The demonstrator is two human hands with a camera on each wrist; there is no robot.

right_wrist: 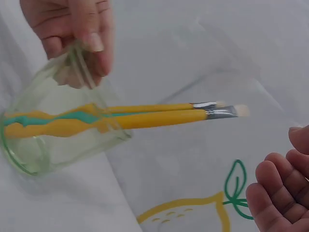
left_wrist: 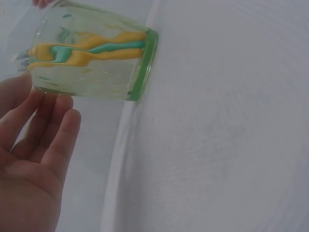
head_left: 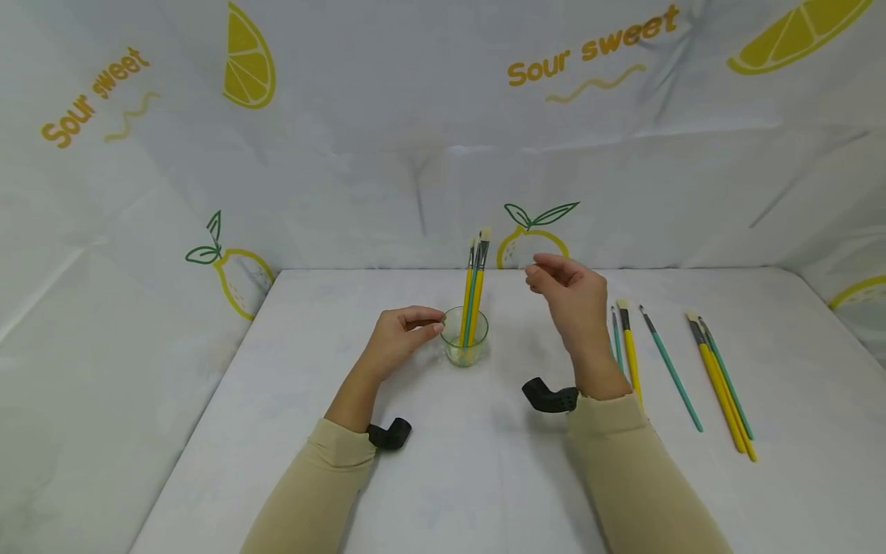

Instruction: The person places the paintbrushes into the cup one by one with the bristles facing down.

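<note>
Steadying a glass at its rim. The left hand [head_left: 401, 338] pinches the left edge of the green-tinted glass [head_left: 451, 344] between thumb and fingers – a light hold that presumably guards against tipping and leaves the mouth clear. The glass stands upright on the white table [head_left: 443, 492], in front of the person and toward the far edge, probably so that both hands can reach it. Inside it, two yellow brushes [head_left: 479, 296] and a slim teal-handled tool [head_left: 472, 302] lean slightly right, handles down; the bristles are likely kept uppermost to spare them from bending. The right hand [head_left: 571, 296] hangs above the table to the right of the glass, its fingers loosely bent and holding nothing. Farther right lie the loose pieces: a yellow brush [head_left: 630, 350] and a teal tool partly hidden by the right arm, another teal tool [head_left: 671, 369] alone, and two yellow brushes with a teal tool close beside them – all with tips toward the far edge, perhaps for easy picking up by the handles.
</note>
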